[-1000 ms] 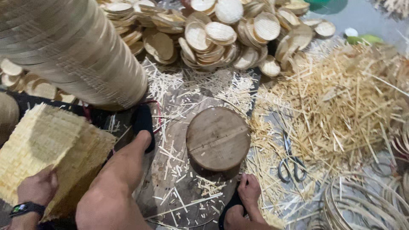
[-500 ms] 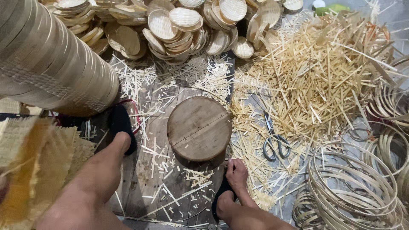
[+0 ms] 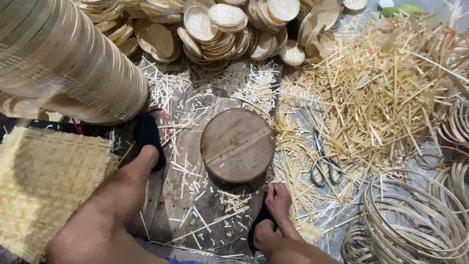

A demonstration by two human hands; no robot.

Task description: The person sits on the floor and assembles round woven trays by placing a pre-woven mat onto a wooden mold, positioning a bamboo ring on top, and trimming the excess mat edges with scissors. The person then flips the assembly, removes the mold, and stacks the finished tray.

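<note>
Neither of my hands shows in the head view. My bare left leg (image 3: 112,205) reaches forward to a foot in a black sandal (image 3: 148,139). My right foot (image 3: 277,208) rests in another black sandal, just below a round wooden block (image 3: 237,144) standing on dark planks. A square woven bamboo mat (image 3: 46,183) lies at the left, beside my left leg. Grey scissors (image 3: 325,165) lie to the right of the block among bamboo slivers.
A tall stack of bamboo rings (image 3: 63,54) leans in from the upper left. Round woven discs (image 3: 229,24) are heaped at the back. A big pile of bamboo offcuts (image 3: 386,93) fills the right, with loose bamboo hoops (image 3: 415,215) at the lower right.
My left hand with a wristband, which held the mat a second ago, has left the view. The view has shifted, and the mat now lies flat at the left.
</note>
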